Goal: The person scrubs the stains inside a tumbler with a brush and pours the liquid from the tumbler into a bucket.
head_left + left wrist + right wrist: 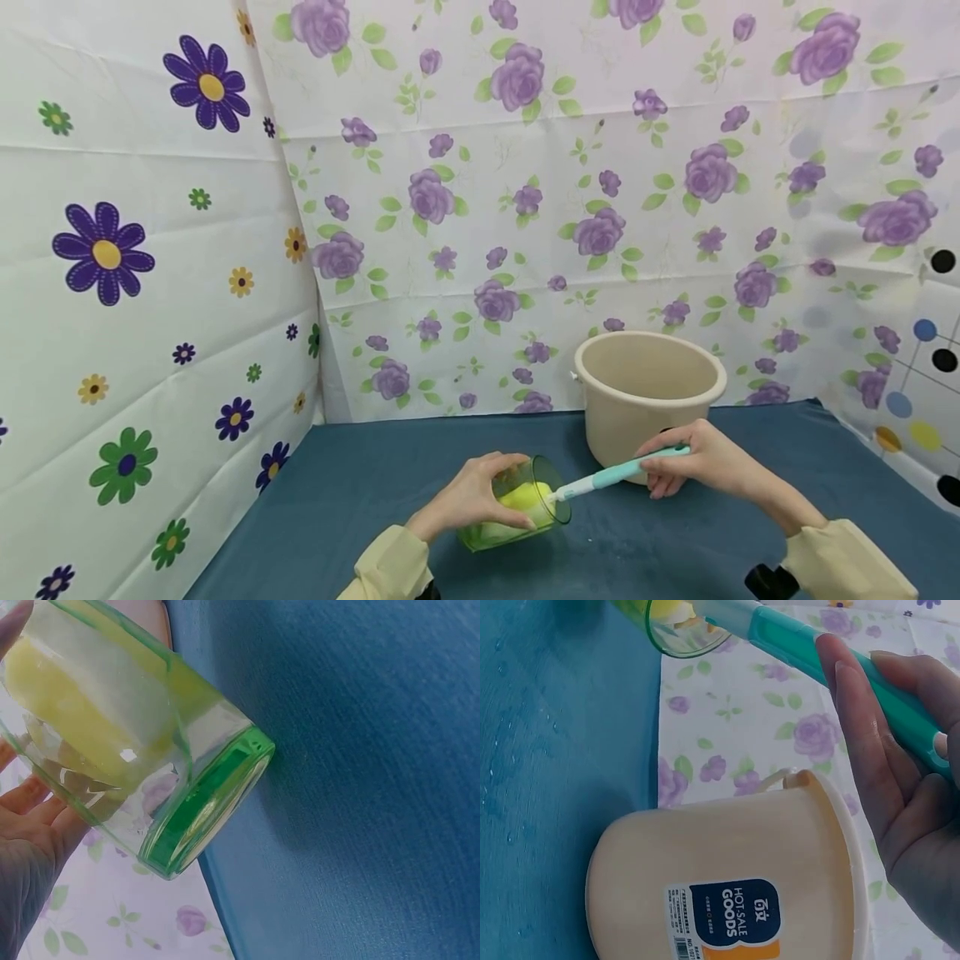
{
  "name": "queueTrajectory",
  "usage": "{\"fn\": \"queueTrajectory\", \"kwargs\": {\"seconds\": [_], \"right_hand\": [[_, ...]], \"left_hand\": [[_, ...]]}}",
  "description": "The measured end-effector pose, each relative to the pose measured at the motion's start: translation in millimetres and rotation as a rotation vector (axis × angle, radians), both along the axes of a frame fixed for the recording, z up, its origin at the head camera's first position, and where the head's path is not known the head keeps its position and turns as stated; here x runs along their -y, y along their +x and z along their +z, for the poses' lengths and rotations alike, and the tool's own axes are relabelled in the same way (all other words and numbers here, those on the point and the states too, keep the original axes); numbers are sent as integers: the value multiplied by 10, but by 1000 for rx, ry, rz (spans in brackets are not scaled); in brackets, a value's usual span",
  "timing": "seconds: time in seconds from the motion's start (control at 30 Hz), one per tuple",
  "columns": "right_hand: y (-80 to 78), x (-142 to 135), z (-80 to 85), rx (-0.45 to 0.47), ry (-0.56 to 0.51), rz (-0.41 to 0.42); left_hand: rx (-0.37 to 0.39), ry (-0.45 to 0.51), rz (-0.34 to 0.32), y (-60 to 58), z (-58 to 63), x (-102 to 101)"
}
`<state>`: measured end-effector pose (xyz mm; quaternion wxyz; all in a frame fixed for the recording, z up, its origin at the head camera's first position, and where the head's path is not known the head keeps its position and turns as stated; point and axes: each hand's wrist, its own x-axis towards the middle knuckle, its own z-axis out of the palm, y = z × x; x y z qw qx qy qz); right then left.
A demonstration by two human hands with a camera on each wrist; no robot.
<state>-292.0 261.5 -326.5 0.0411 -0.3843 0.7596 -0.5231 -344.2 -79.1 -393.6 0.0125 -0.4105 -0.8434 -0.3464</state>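
My left hand [474, 493] grips a clear green drinking glass [483, 537], tilted with its mouth to the right. In the left wrist view the thick green base [210, 806] of the glass is lifted at an angle near the cloth. Inside the glass sits the yellow and white sponge head [527, 497] of a cup brush. My right hand [697, 460] holds the brush by its turquoise handle [618, 473]. That handle slants down to the left into the glass. In the right wrist view, the fingers [862, 735] lie along the handle.
Behind my right hand stands a beige bucket [615, 425] with a label [735, 915] on its side. Blue cloth [337, 483] covers the table, with some water drops on it. Flowered sheets [465, 250] hang at the back and sides.
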Motion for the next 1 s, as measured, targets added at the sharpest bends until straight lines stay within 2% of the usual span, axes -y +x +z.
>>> {"fn": "queueTrajectory", "kwargs": {"seconds": [0.53, 1.0], "right_hand": [[7, -58, 11, -50, -9, -64], [-4, -78, -10, -11, 9, -4]], "left_hand": [[9, 18, 4, 14, 7, -7], [9, 9, -3, 4, 3, -14]]}}
